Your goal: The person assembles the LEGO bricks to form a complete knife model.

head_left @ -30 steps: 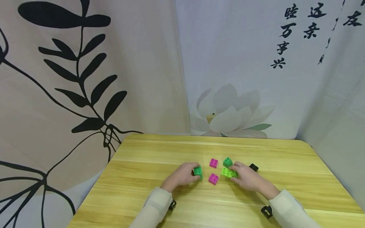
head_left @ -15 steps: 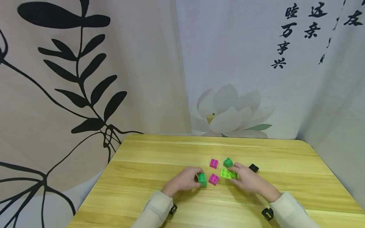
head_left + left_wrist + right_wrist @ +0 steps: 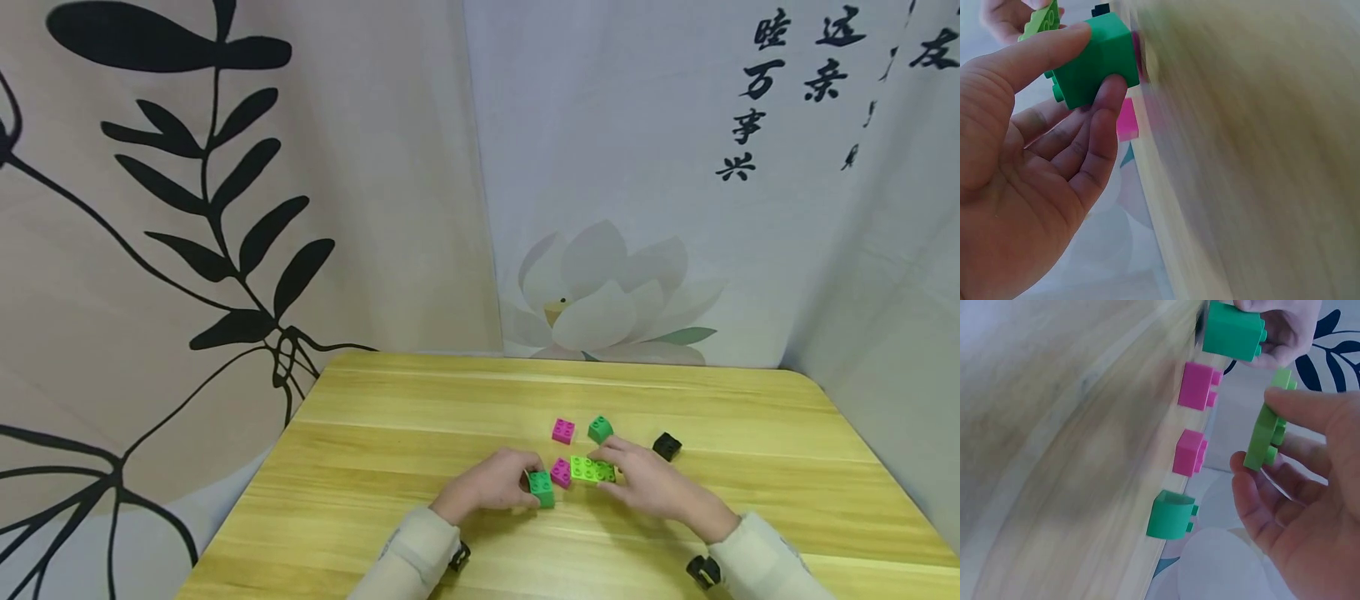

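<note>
Six blocks: one held green block (image 3: 542, 489), one far green block (image 3: 600, 429), one near pink block (image 3: 560, 473), one far pink block (image 3: 563, 431), one long lime block (image 3: 585, 468), one black block (image 3: 667, 447).
Two hands: left hand (image 3: 491, 480), right hand (image 3: 654, 479); one block in each.
Left grip: grasping the held green block, thumb (image 3: 1047, 53) on one side, fingers (image 3: 1094, 150) opposite; parted to the block's width, no wider.
Right grip: pinching the long lime block, thumb on the near edge, fingertips on the far edge; parted to the block's width, other fingers loosely bent underneath.
Held green block: upright, just left of the near pink block and a bit closer to the person; can't tell if they touch.
Long lime block: right of the near pink block; right wrist view shows it lifted off the table (image 3: 375, 467).
Two pink: both on the table, apart, one behind the other.
Far green block: on the table, right of the far pink block with a gap, just beyond the right hand's fingers.
Black block: on the table, off to the right, behind the right hand, apart from the rest.
Two sleeves (image 3: 408, 554): pale, one dark strap (image 3: 703, 572) visible at each wrist.
One backdrop (image 3: 390, 167): pale cloth, dark plant print, flower, dark characters.
</note>
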Demonstrator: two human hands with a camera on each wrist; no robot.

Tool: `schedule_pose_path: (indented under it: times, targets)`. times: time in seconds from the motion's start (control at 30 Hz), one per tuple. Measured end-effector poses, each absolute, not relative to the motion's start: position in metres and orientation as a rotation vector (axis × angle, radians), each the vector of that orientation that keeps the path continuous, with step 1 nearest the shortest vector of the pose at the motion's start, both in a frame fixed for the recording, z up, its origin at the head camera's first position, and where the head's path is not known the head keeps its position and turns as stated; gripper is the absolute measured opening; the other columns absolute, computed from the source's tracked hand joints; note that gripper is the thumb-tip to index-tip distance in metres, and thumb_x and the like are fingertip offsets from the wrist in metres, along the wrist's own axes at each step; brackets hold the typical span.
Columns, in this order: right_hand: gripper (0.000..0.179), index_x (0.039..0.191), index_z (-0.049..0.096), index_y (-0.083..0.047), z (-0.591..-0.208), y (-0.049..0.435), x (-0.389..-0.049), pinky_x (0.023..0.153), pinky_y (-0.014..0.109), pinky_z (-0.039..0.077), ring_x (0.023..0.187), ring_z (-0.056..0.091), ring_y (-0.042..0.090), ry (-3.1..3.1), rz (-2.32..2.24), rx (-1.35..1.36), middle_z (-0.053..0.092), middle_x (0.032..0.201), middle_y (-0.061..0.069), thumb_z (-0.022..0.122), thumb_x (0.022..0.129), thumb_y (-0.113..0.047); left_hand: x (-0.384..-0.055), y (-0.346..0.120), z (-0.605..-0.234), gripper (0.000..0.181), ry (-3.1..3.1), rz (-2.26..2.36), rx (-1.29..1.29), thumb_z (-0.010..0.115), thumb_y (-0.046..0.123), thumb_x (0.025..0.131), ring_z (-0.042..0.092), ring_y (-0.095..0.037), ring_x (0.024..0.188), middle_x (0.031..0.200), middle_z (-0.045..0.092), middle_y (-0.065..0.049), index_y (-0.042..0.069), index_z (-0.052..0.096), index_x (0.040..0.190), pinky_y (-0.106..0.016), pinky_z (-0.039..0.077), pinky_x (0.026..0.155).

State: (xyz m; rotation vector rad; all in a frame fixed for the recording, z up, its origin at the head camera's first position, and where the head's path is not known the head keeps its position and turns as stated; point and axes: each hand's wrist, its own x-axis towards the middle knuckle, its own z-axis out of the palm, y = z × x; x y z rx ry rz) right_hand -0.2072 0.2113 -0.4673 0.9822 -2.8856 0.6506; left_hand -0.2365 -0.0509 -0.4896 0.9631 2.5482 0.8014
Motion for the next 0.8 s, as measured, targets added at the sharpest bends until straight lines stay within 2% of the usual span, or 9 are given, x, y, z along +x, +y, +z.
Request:
schedule_pose_path:
  times: [0.33,0.53,0.8]
  targets:
    - [0.039,0.119,0.062,-0.003,-0.465,0.203,-0.2,0.077,0.028,0.051,0.091,0.056,0.009,-2.816,0.732,1.139,0.056,0.105,-0.005,0.072,0.083,-0.014,-0.232,-0.04,-0.486,0.03,2.537,0.721,1.054,0.082,0.015,0.074,0.051,0.002,0.069,0.083,0.057,0.012,0.012,0.063,0.098,-0.013,0.045,0.063]
    - [0.039,0.119,0.062,-0.004,-0.467,0.198,-0.198,0.078,0.026,0.05,0.091,0.055,0.007,-2.822,0.763,1.177,0.055,0.106,-0.006,0.071,0.084,-0.016,-0.231,-0.036,-0.484,0.031,2.519,0.733,1.045,0.082,0.014,0.074,0.052,0.002,0.069,0.084,0.057,0.011,0.011,0.063,0.098,-0.013,0.045,0.063]
    - [0.04,0.12,0.062,-0.005,-0.469,0.195,-0.197,0.078,0.025,0.05,0.092,0.054,0.006,-2.845,0.814,1.173,0.054,0.105,-0.009,0.072,0.083,-0.013,-0.228,-0.033,-0.482,0.029,2.498,0.764,1.014,0.08,0.015,0.076,0.054,0.003,0.071,0.084,0.059,0.012,0.016,0.063,0.1,-0.014,0.046,0.063]
